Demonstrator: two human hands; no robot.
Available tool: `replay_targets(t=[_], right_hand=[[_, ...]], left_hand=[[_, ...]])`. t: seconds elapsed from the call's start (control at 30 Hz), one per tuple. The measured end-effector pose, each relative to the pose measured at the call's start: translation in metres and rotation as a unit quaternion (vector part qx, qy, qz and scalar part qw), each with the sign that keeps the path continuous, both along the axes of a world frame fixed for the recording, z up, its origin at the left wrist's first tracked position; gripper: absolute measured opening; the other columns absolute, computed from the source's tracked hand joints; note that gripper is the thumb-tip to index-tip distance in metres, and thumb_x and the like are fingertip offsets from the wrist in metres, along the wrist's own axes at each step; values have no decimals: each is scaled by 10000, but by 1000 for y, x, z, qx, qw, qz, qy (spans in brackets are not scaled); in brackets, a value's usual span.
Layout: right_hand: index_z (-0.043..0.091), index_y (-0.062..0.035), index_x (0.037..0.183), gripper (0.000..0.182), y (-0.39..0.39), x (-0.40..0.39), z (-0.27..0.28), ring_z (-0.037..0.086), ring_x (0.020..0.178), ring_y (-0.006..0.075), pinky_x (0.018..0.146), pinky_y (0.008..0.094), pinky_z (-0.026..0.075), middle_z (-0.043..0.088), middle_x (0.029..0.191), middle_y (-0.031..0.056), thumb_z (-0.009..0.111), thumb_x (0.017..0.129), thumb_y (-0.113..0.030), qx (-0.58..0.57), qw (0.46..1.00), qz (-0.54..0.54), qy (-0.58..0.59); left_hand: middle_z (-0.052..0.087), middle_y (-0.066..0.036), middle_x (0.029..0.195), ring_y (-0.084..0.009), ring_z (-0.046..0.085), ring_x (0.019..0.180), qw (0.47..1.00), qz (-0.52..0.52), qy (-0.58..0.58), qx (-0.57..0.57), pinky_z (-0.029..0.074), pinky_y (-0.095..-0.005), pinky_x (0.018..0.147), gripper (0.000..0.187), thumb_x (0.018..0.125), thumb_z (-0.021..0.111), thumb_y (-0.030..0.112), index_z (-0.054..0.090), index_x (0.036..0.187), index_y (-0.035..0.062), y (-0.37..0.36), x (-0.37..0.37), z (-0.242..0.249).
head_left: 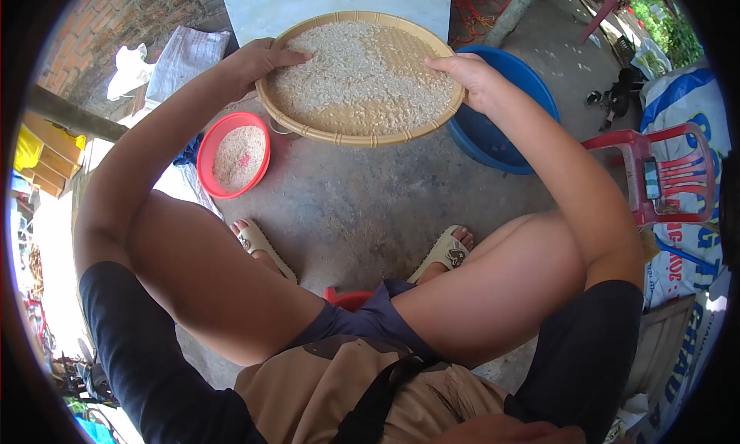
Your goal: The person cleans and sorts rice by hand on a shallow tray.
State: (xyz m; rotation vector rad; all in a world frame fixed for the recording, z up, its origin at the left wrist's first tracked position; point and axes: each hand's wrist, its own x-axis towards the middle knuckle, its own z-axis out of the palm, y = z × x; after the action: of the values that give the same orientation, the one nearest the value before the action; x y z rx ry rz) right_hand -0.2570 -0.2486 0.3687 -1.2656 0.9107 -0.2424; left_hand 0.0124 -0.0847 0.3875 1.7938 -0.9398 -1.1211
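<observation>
A round woven winnowing basket (373, 141) is held up in front of me with both arms stretched out. Pale rice grains (354, 74) lie spread over it, leaving bare weave at the upper right and near the front rim. My left hand (260, 63) grips the left rim, thumb over the edge on the inside. On the right rim, my right hand (472, 78) holds on the same way, its thumb pointing inward. The fingers beneath the basket are mostly hidden.
Left of my feet stands a red basin (202, 166) with more grain and something pink in it. A big blue tub (539, 85) sits partly behind the basket at right. Farther right are a red plastic chair (655, 147) and printed sacks (682, 97).
</observation>
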Motion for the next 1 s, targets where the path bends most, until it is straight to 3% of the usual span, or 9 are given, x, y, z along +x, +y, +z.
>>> replay_targets(t=[0.27, 0.33, 0.5, 0.57, 0.63, 0.73, 0.8, 0.9, 1.0], right_hand=[[515, 61, 1136, 363, 27, 8, 14, 598, 990, 226, 879, 349, 484, 603, 1061, 158, 597, 835, -125, -71, 996, 50, 0], [524, 66, 1117, 341, 9, 4, 7, 604, 977, 229, 872, 349, 488, 603, 1057, 158, 589, 829, -106, -10, 1000, 22, 0], [545, 72, 1058, 313, 11, 6, 6, 628, 877, 222, 768, 299, 535, 610, 997, 146, 608, 806, -103, -13, 999, -30, 4], [488, 67, 1157, 384, 32, 9, 18, 579, 1007, 218, 875, 347, 467, 573, 1114, 159, 585, 831, -113, -58, 998, 24, 20], [457, 60, 1198, 438, 36, 8, 22, 560, 1030, 212, 883, 346, 452, 557, 1144, 151, 593, 838, -150, -57, 996, 59, 23], [448, 41, 1220, 423, 22, 8, 14, 558, 1035, 212, 879, 353, 455, 561, 1143, 136, 513, 900, -229, -66, 997, 35, 12], [443, 20, 1234, 421, 6, 8, 7, 550, 1049, 207, 895, 358, 447, 554, 1160, 122, 371, 958, -289, 36, 996, -69, -43], [432, 10, 1250, 438, 7, 13, 1, 535, 1084, 208, 918, 356, 436, 531, 1203, 129, 270, 979, -293, 31, 992, -111, -50], [417, 22, 1256, 436, 35, 13, 20, 526, 1104, 221, 934, 356, 428, 513, 1225, 147, 275, 977, -281, -26, 998, -64, -8]], left_hand=[[618, -162, 999, -227, 654, 808, 995, 41, 78, 53, 558, -354, 741, 495, 797, 661, 206, 464, 1177, -43, 6, 27, 4], [615, -162, 1010, -226, 652, 822, 997, 18, 66, 39, 556, -352, 748, 496, 795, 660, 200, 463, 1180, -41, 7, 11, 5], [604, -166, 1035, -220, 639, 876, 996, -18, 83, 23, 540, -333, 799, 503, 794, 650, 194, 449, 1194, -35, 5, 9, 5], [602, -169, 1031, -221, 638, 868, 993, -22, 107, 35, 541, -334, 792, 507, 798, 642, 205, 444, 1199, -35, 8, 30, 5], [600, -172, 1026, -222, 638, 860, 991, -28, 126, 47, 542, -335, 786, 511, 802, 634, 216, 439, 1203, -35, 10, 28, 9], [598, -170, 1015, -228, 637, 838, 997, 28, 73, 17, 544, -340, 766, 470, 845, 575, 260, 447, 1192, -30, 8, 15, 8], [601, -163, 1000, -228, 636, 819, 991, 93, 94, 1, 540, -347, 761, 434, 877, 524, 304, 473, 1160, -21, 1, 11, 1], [605, -155, 990, -221, 635, 807, 990, 103, 101, -1, 535, -350, 759, 419, 898, 482, 336, 491, 1138, -7, -4, 21, -8], [601, -147, 1026, -223, 627, 863, 992, 103, 74, 21, 522, -351, 787, 417, 910, 437, 331, 506, 1143, -9, 2, 27, 2]])
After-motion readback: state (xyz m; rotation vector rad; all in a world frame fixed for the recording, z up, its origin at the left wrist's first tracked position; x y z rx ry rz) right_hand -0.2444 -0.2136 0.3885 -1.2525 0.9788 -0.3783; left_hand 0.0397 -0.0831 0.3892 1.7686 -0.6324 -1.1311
